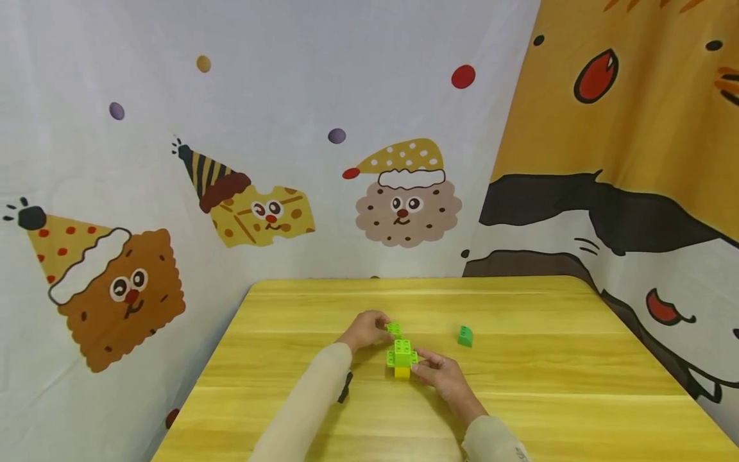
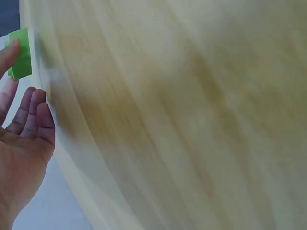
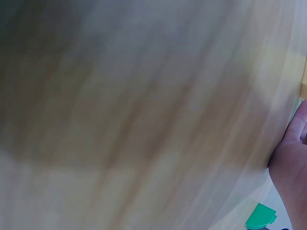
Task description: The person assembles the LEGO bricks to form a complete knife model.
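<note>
Lime brick (image 1: 395, 330) is being pinched by my left hand (image 1: 367, 329); my right hand (image 1: 443, 374) is gripping the brick stack (image 1: 402, 354) (yellow at base).

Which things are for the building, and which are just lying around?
Probably for the building:
lime green brick, pinched by the left hand
lime and yellow stack, held by the right hand

Not in use, it seems:
darker green block, touched by neither hand; maybe a spare
cartoon cloth, background

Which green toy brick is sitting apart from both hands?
The darker green brick with a curved side, alone on the table. The left hand pinches a lime brick; the right hand is at the lime-and-yellow stack.
</note>
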`<state>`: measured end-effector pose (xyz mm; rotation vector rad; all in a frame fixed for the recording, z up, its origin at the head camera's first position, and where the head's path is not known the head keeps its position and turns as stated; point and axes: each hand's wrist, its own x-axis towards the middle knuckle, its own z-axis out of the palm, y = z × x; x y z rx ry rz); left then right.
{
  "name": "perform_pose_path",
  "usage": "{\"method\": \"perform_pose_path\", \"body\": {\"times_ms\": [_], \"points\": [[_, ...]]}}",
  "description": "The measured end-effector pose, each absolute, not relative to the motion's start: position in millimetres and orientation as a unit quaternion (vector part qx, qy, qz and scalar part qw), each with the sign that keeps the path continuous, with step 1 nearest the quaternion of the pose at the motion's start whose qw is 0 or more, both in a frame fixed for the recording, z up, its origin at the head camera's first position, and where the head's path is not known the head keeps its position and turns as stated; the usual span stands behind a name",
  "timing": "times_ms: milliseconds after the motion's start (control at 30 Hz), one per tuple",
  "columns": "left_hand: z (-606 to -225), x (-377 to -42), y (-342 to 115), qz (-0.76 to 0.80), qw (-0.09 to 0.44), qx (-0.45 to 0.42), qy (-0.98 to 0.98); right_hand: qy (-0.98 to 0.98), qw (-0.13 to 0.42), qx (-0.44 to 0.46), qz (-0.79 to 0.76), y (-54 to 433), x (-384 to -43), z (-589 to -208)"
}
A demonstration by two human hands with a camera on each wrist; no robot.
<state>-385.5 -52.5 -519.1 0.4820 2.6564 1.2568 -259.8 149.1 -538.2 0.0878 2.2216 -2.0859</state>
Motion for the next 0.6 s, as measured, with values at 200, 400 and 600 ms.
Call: {"method": "perform_pose_path", "body": {"times_ms": [200,400,600], "points": [[-516,-382,-60,0.428,0.083,0.159,0.886,0.725,0.050,0.031,-0.686,148,-258,-537],[-512,-380,-70,0.453,0.077,0.164,0.873,0.729,0.050,0.034,-0.682,148,-259,-538],[-507,-375,-78,0.480,0.076,0.161,0.859,0.731,0.048,0.025,-0.681,149,-258,-538]]}}
